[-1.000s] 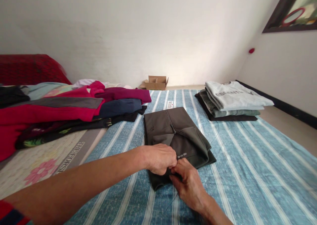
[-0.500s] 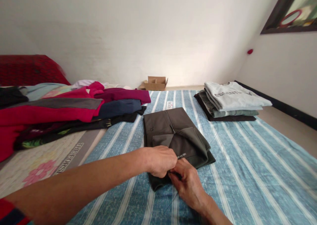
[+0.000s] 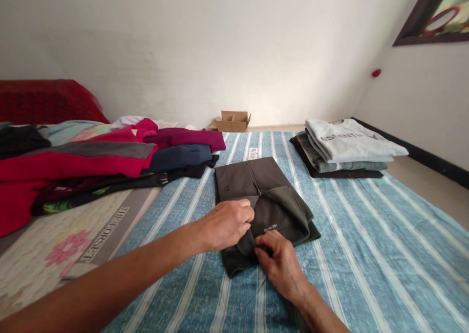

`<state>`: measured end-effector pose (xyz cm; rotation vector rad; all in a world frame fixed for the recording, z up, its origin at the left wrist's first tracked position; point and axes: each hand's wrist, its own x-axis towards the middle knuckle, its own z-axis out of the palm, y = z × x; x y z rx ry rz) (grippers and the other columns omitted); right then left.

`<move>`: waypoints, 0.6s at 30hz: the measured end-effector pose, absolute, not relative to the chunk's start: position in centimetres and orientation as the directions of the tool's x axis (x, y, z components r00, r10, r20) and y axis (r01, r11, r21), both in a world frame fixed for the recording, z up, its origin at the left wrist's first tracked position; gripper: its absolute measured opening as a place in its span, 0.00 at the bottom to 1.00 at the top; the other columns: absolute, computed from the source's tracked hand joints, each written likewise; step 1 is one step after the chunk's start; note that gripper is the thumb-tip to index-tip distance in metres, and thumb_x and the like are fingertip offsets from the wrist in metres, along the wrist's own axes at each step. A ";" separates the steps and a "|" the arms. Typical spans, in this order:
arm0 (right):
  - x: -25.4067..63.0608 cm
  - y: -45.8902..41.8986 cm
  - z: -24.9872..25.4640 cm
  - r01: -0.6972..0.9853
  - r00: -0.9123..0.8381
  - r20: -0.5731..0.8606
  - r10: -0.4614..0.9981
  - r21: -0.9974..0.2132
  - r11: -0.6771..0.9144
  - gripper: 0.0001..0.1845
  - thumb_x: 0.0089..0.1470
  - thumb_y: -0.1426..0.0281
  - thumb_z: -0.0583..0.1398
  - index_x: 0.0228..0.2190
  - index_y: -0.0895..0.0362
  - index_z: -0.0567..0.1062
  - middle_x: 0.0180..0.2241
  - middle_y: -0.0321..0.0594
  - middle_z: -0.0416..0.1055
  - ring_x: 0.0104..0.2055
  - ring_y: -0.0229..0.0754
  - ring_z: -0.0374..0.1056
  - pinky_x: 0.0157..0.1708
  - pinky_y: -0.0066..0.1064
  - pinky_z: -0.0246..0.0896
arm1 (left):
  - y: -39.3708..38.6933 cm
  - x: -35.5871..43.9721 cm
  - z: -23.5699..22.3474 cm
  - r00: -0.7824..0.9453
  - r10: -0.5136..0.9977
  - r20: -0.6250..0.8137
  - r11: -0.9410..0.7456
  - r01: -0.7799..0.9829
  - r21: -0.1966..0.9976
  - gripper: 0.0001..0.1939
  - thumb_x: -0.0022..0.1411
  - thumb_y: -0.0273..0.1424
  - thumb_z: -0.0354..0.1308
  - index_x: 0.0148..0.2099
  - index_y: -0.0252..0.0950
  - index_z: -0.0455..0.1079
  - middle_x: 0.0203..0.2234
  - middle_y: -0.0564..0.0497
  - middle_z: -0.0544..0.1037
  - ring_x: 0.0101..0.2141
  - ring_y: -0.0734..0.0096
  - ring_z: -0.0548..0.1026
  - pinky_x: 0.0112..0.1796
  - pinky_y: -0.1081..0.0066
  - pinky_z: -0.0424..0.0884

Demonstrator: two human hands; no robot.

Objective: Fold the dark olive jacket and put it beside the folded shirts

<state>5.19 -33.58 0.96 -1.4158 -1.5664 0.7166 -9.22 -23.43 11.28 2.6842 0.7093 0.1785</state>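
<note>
A dark olive-grey zip jacket [image 3: 282, 181], folded into a compact bundle, lies on the striped bedsheet [image 3: 330, 274]. Its zip runs down the middle, and pale size print shows inside the collar area. My left hand [image 3: 229, 223] is closed at the collar's left side, fingers pinched together on the fabric; the fingertips are partly hidden. My right hand [image 3: 280, 259] pinches the jacket's near edge between thumb and fingers, just below the print. A corner of the bundle sticks out toward me under the hands.
Folded clothes [image 3: 351, 149] are stacked at the right, a light grey printed top uppermost. Loose garments [image 3: 110, 157] in pink, maroon, navy and black heap at the left. A small cardboard box [image 3: 232, 122] stands by the wall, and a dark window frame [image 3: 421, 15] is at upper right.
My left hand has moved up and left, away from my right hand, which stays at the near edge. The view has shifted slightly.
</note>
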 end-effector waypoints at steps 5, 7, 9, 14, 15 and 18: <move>5.2 -33.6 1.2 0.421 0.058 0.212 0.976 -0.891 0.169 0.06 0.49 0.76 0.57 0.24 0.56 0.72 0.25 0.35 0.66 0.33 0.39 0.62 0.33 0.29 0.54 | -27.5 -12.6 8.7 0.402 0.907 -0.123 -0.143 0.571 0.809 0.07 0.52 0.31 0.57 0.24 0.36 0.64 0.16 0.56 0.66 0.19 0.74 0.66 0.22 0.75 0.58; 5.1 -33.6 1.3 0.416 0.066 0.209 0.976 -0.895 0.164 0.06 0.50 0.76 0.57 0.24 0.56 0.72 0.25 0.35 0.66 0.33 0.39 0.62 0.34 0.29 0.54 | -29.4 -12.8 7.4 0.312 0.893 -0.325 0.184 0.406 0.895 0.08 0.50 0.34 0.59 0.32 0.35 0.68 0.19 0.54 0.71 0.22 0.69 0.71 0.21 0.75 0.60; 5.1 -33.7 1.2 0.417 0.068 0.206 0.976 -0.895 0.160 0.06 0.50 0.75 0.57 0.24 0.56 0.72 0.24 0.35 0.66 0.32 0.39 0.62 0.33 0.29 0.54 | -30.8 -12.2 6.2 0.270 0.869 -0.416 0.369 0.207 0.906 0.14 0.47 0.34 0.62 0.37 0.34 0.69 0.25 0.50 0.75 0.27 0.65 0.75 0.21 0.75 0.62; 5.2 -33.7 1.2 0.411 0.063 0.194 0.979 -0.899 0.152 0.07 0.50 0.75 0.57 0.23 0.56 0.72 0.24 0.35 0.66 0.32 0.39 0.61 0.33 0.29 0.53 | -31.7 -10.1 4.2 0.157 0.877 -0.454 0.473 -0.125 0.872 0.15 0.45 0.32 0.65 0.36 0.33 0.70 0.25 0.52 0.74 0.24 0.76 0.72 0.19 0.79 0.58; 5.3 -33.8 1.2 0.409 0.058 0.192 0.980 -0.900 0.152 0.07 0.50 0.75 0.57 0.22 0.56 0.72 0.24 0.35 0.66 0.32 0.39 0.61 0.33 0.29 0.53 | -31.6 -9.8 4.0 0.143 0.880 -0.452 0.471 -0.154 0.869 0.13 0.45 0.31 0.65 0.34 0.33 0.69 0.23 0.54 0.72 0.22 0.79 0.70 0.19 0.80 0.57; 5.3 -33.8 1.2 0.406 0.051 0.189 0.981 -0.901 0.153 0.07 0.50 0.75 0.57 0.23 0.56 0.72 0.24 0.35 0.66 0.32 0.39 0.61 0.33 0.29 0.54 | -31.5 -9.5 3.7 0.116 0.891 -0.438 0.453 -0.195 0.870 0.11 0.45 0.30 0.65 0.28 0.33 0.66 0.17 0.58 0.67 0.19 0.82 0.66 0.18 0.81 0.55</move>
